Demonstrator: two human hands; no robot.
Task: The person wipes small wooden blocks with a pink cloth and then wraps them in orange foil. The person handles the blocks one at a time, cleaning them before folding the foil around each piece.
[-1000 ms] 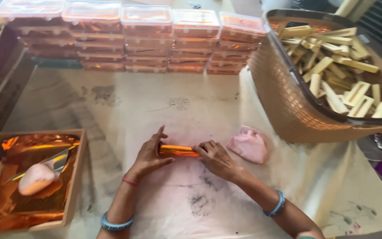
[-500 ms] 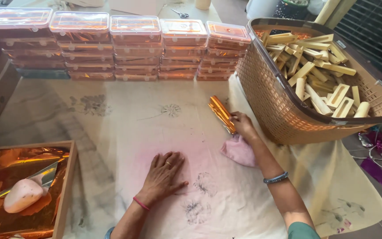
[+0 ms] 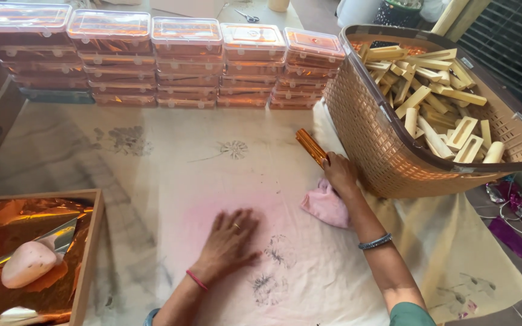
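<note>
My right hand (image 3: pixel 338 172) grips the near end of an orange foil-wrapped stick (image 3: pixel 310 146), which points up and left beside the woven basket (image 3: pixel 370 139). My left hand (image 3: pixel 231 240) lies flat, palm down, fingers spread, on the pale printed cloth (image 3: pixel 170 181), holding nothing. A crumpled pink cloth (image 3: pixel 325 205) sits just below my right wrist. The basket holds several bare wooden sticks (image 3: pixel 439 96).
Stacks of clear lidded boxes (image 3: pixel 152 57) with orange contents line the far edge. At the left front a wooden tray (image 3: pixel 89 247) holds orange foil sheets (image 3: pixel 31 211) and a pinkish stone (image 3: pixel 28 264). Scissors (image 3: pixel 246 15) lie beyond the boxes.
Both hands were rolling the orange stick at the centre. My right hand carried it up right to the basket's side; my left hand dropped flat on the cloth.
</note>
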